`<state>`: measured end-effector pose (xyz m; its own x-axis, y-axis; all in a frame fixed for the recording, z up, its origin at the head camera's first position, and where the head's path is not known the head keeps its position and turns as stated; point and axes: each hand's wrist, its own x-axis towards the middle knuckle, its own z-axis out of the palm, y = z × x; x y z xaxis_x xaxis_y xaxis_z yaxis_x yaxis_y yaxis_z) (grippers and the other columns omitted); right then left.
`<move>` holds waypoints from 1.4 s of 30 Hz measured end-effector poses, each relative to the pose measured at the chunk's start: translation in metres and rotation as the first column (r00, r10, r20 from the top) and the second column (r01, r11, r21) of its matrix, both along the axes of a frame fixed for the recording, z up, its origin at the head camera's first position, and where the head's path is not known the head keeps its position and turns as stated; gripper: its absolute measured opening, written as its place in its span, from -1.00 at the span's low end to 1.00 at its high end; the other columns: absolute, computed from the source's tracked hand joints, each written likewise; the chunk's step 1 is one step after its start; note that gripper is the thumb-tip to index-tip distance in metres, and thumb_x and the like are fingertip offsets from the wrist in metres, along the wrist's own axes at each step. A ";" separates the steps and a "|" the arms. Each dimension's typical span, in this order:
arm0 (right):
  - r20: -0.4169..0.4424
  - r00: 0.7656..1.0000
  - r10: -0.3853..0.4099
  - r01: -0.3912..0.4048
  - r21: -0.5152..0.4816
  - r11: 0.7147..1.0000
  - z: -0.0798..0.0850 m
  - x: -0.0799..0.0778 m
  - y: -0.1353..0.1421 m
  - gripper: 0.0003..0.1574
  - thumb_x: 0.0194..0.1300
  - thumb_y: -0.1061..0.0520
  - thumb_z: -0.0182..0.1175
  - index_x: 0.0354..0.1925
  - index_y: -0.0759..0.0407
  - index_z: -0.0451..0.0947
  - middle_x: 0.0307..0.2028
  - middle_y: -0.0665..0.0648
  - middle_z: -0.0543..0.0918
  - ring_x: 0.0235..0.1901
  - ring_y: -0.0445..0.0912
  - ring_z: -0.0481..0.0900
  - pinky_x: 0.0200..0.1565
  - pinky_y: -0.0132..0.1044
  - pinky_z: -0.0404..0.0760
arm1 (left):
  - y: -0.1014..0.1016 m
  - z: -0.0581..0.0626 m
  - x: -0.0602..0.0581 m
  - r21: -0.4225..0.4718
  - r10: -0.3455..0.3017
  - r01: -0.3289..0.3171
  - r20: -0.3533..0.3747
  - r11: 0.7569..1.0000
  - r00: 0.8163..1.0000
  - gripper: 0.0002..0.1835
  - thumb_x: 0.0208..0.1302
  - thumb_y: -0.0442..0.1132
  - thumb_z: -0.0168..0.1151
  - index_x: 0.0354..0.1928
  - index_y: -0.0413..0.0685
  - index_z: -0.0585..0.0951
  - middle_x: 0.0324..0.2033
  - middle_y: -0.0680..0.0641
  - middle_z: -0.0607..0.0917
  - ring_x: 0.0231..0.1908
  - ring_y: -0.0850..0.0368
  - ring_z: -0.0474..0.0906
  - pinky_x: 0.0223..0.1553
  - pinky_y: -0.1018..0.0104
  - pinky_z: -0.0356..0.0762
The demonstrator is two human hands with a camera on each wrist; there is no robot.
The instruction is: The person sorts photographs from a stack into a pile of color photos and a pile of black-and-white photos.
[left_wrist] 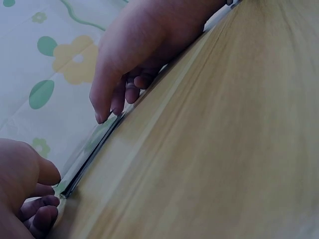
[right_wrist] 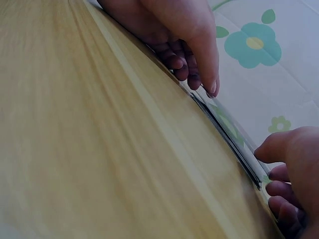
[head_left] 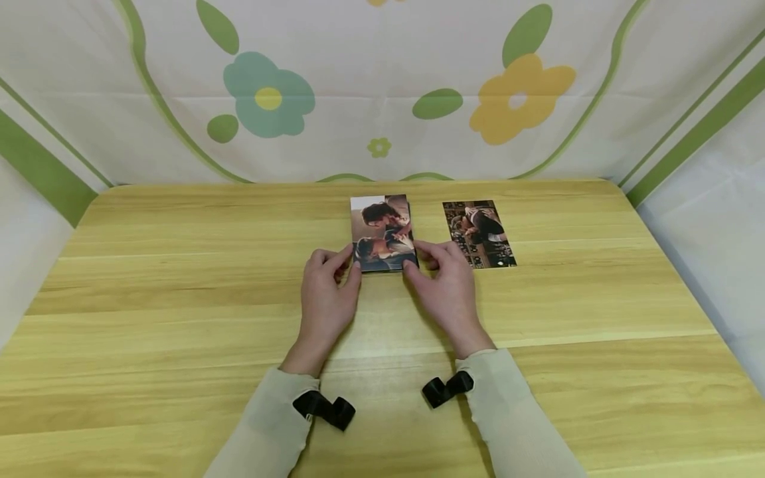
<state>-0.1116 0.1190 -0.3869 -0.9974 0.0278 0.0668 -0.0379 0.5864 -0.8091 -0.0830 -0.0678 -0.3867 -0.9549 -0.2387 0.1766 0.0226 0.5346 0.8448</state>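
Observation:
A stack of photo cards lies at the middle of the table's far half, its top picture showing two people close together. My left hand grips the stack's near left corner, with the thumb at the front edge and the fingers along the side. At the near right corner my right hand holds it the same way. In the left wrist view the stack appears edge-on as several thin dark layers between both hands. A single photo card lies slightly slanted to the right, just beyond my right hand.
The wooden table has light yellow planks. Behind it hangs a white cloth printed with flowers and green leaves. Black straps sit around both wrists over pale sleeves.

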 end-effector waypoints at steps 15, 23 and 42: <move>-0.036 0.999 0.006 -0.010 -0.125 0.992 -0.001 0.000 0.000 -0.51 0.36 0.16 0.46 0.24 0.10 0.72 -0.12 0.12 0.74 -0.15 -0.04 0.65 -0.10 -0.33 0.65 | 0.001 0.001 -0.001 0.148 0.007 -0.001 -0.042 0.989 0.999 -0.62 0.41 -0.44 0.30 0.24 -0.31 0.72 -0.19 -0.24 0.73 -0.26 0.01 0.55 -0.24 0.47 0.46; -0.047 0.999 0.004 -0.011 -0.157 0.988 0.001 0.000 0.000 -0.52 0.37 0.18 0.44 0.25 0.11 0.72 -0.13 0.13 0.72 -0.16 -0.05 0.64 -0.15 -0.41 0.62 | 0.001 0.001 -0.001 0.202 0.029 -0.021 -0.035 0.979 0.999 -0.63 0.41 -0.44 0.32 0.22 -0.27 0.74 -0.19 -0.23 0.73 -0.28 0.06 0.52 -0.26 0.51 0.43; -0.059 0.997 -0.040 0.024 -0.255 0.967 0.000 -0.001 0.001 -0.54 0.40 0.22 0.39 0.24 0.13 0.71 -0.09 0.13 0.68 -0.14 -0.08 0.62 -0.14 -0.46 0.61 | 0.008 0.004 -0.004 0.245 0.038 -0.025 -0.049 0.969 0.998 -0.65 0.39 -0.44 0.33 0.19 -0.28 0.75 -0.19 -0.23 0.73 -0.24 0.05 0.57 -0.26 0.52 0.45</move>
